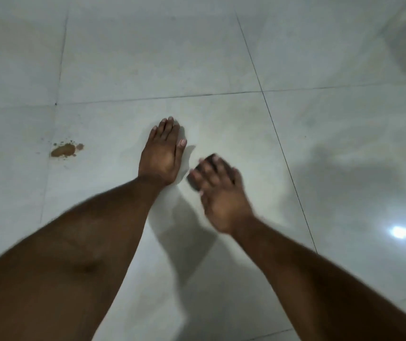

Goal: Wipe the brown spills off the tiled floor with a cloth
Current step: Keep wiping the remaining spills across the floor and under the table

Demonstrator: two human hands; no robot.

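While both bare arms reach out over the tiled floor (147, 57), no bowl, bucket or box shows, so nothing is held inside anything.

The left hand (161, 153) lies flat on the floor, palm down, with its fingers straight and close together. It holds nothing that can be seen. A thin pale edge shows beside its thumb, but it is too faint to tell if that is a cloth or just shine.

The right hand (218, 190) is just beside the left hand, a little nearer to the person. It is blurry. Its fingers look spread and loose, and something dark shows near the fingertips, but I cannot tell what it is or if the hand grips it.

The brown spill (63, 150) sits on the floor well to the left of the left hand, with small brown drops around it. Nothing lies between the spill and the hand.

Dark grout lines cross the pale tiles. A bright spot of light (399, 232) shines on the floor at the right, and grey shadows lie near the arms.
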